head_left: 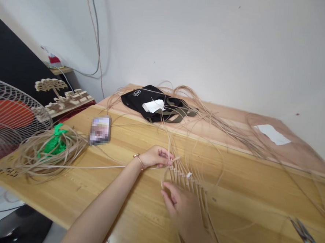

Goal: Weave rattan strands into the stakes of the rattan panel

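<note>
Thin tan rattan strands run side by side across the wooden table, crossed by a narrow woven band (180, 172) that slants down to the right. At the band's upper left end, my left hand (156, 156) pinches a rattan strand between thumb and fingers. A little nearer to me, my right hand (183, 207) is closed, thumb and forefinger together on a bent rattan strand (162, 184). My right hand and wrist cover part of the lower strands. A small white scrap (189, 175) sits on the band.
A rattan coil (75, 151) with green material (57, 142) lies left, beside a fan (11, 112). A pixelated flat object (100, 129), a black bag (136, 101) and loose rattan (228, 131) lie further back. Blue-handled scissors (306, 236) rest at the right edge.
</note>
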### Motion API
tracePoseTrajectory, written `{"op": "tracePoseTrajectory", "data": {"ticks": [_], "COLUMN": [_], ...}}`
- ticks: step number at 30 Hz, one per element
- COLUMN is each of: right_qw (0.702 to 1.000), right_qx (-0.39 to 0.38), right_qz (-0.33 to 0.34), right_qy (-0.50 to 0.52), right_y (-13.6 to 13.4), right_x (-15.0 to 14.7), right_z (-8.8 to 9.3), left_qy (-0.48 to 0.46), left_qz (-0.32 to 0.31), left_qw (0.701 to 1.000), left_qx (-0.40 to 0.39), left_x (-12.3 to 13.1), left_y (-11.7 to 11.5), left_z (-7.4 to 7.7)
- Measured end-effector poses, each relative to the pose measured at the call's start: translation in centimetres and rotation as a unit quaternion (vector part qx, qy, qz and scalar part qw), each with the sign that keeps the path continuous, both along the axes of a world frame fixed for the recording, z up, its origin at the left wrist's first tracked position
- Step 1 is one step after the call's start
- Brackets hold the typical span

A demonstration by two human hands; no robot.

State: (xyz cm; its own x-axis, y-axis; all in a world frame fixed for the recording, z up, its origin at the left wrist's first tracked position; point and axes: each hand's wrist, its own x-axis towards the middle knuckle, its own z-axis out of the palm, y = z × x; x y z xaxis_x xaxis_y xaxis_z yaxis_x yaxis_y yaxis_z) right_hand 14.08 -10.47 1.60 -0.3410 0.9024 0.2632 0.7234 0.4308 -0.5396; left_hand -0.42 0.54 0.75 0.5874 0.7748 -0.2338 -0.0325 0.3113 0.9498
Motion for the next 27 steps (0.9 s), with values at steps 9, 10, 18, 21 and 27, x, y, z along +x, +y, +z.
{"op": "tracePoseTrajectory", "data": {"ticks": [9,10,18,21,27], "right_qw": [0.999,0.999,0.998,0.998,0.995], "right_qx": [-0.041,-0.044,-0.056,-0.063,-0.070], "right_qz": [-0.008,-0.008,0.009,-0.002,-0.054], "right_qy": [0.006,0.007,0.002,0.010,0.034], "right_y": [-0.25,-0.24,-0.23,-0.28,-0.06], "right_x": [0.07,0.07,0.07,0.13,0.36], "right_z": [0.18,0.21,0.42,0.40,0.19], "left_qy": [0.001,0.001,-0.001,-0.003,0.002], "left_qz": [-0.002,-0.002,-0.005,-0.007,-0.001], "left_qw": [1.000,1.000,1.000,1.000,1.000], "left_qx": [0.003,0.002,0.002,0.003,0.004], "left_x": [-0.02,-0.01,-0.06,-0.08,-0.05], "left_y": [0.06,0.06,0.07,0.08,-0.03], "left_z": [-0.17,-0.15,-0.23,-0.31,-0.10]}}
